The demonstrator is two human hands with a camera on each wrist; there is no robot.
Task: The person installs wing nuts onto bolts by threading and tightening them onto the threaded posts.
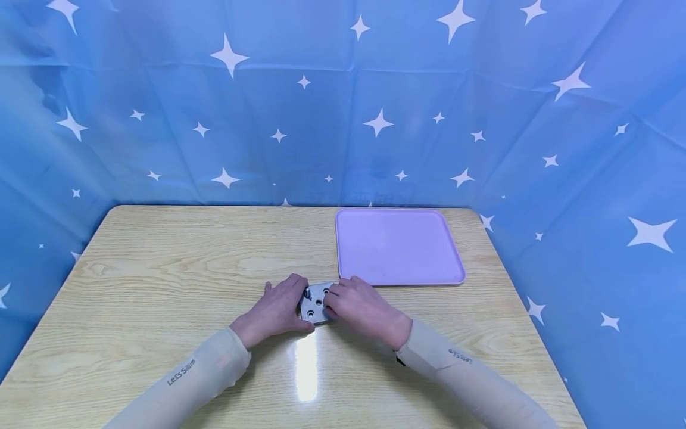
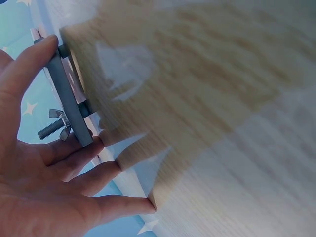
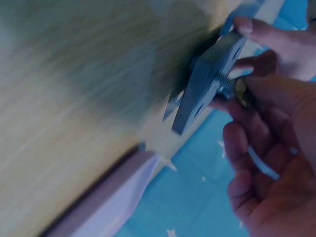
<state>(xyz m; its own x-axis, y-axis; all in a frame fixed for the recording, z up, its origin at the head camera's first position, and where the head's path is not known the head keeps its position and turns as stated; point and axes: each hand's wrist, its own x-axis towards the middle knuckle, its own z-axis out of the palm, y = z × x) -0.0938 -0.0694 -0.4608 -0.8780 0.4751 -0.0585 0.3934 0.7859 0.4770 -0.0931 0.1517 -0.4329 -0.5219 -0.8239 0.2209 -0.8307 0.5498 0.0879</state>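
A grey metal plate with several holes lies near the middle of the table, between both hands. My left hand grips its left side, thumb on the near edge and fingertips at the far one. In the left wrist view, short dark feet show under the plate, and a wing nut sits on an upright threaded bolt. My right hand is over the plate's right part. The right wrist view shows its thumb and fingers pinching a brassy nut on another threaded bolt; the fingers partly hide the nut.
A shallow purple tray lies at the back right of the wooden table, just beyond my right hand. Blue curtains with white stars hang along the table's back and sides.
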